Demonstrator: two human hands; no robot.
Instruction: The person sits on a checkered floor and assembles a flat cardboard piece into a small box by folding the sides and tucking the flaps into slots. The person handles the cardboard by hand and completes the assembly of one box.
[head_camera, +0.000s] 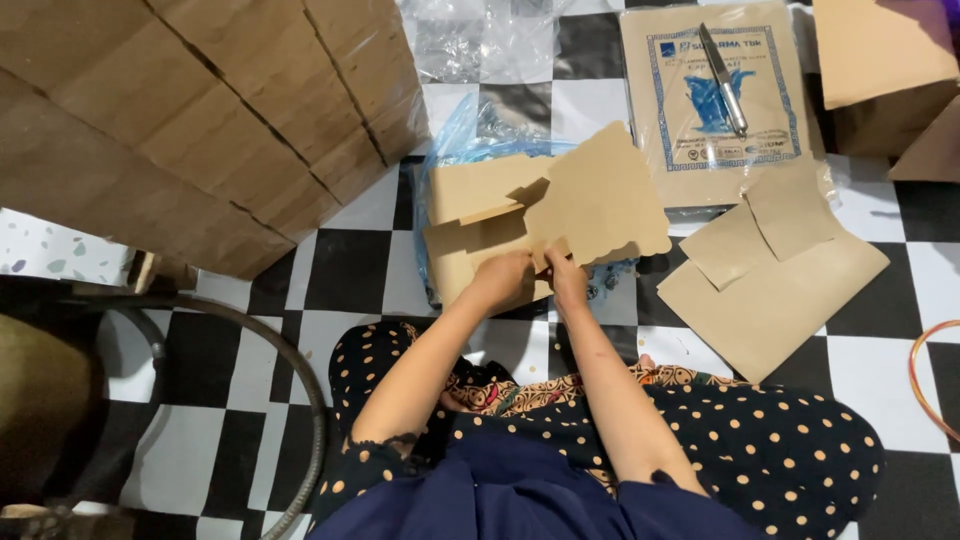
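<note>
**Both hands pinch a flat brown card cut-out at its lower edge**

At the far left, big cartons (200, 110) lean over the checkered floor (350, 270). Right of them a stack of brown card blanks (465, 215) lies on blue plastic wrap (470, 125), near the middle of the floor.

The left hand (503, 275) is closed on the bottom edge of the cut-out (600, 200), fingers curled over it. The right hand (566, 278) sits just beside it, thumb and fingers nipped on the same edge. The cut-out stands tilted up above the stack, its scalloped edge on the right.

It looks light and thin, stiff enough to hold its shape when gripped from one edge, yet likely to crease if bent. Edges and fold lines seem the best places to hold.

Further right lie a printed packet (690, 130) with a knife (722, 80) on top, then loose card sheets (770, 270).
</note>
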